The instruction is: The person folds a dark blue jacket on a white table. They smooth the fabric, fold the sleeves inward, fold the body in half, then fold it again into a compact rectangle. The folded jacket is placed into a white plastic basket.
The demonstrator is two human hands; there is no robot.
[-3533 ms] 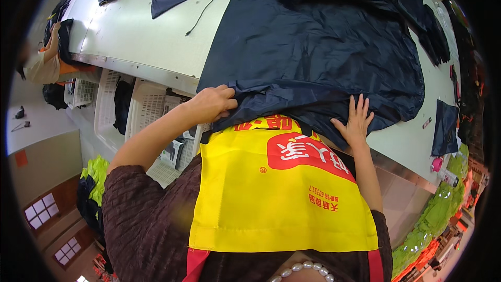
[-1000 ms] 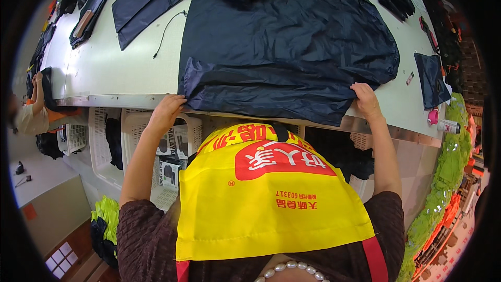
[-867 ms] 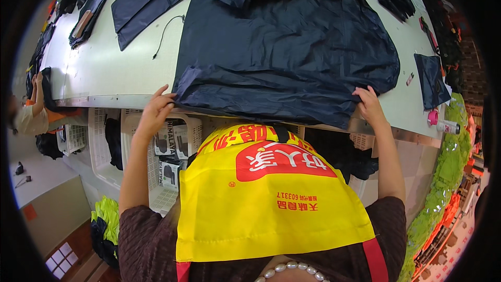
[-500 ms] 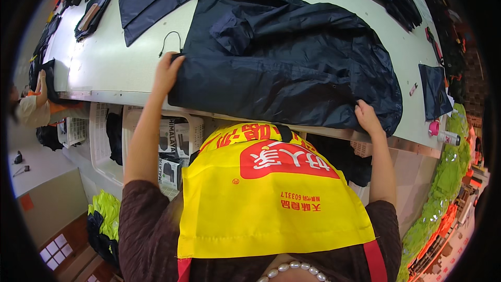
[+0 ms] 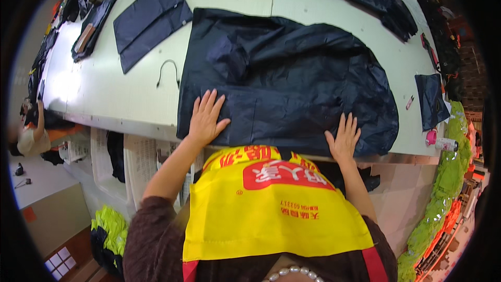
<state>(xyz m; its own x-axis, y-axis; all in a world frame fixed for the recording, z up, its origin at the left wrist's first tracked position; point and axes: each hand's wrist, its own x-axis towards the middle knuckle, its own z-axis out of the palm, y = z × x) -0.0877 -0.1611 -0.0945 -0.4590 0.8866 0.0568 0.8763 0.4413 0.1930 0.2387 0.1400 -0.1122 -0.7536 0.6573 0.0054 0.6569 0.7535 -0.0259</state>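
Both hands now lie flat and spread on the dark navy shiny fabric garment (image 5: 287, 83), no longer gripping its edge. Left hand (image 5: 206, 117) and right hand (image 5: 344, 138) hold nothing; the cloth beyond them looks smoother, perhaps folded.

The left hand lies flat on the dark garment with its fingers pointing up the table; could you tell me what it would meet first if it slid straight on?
Probably only more of the dark garment: the left hand points toward its rumpled upper-left fold.
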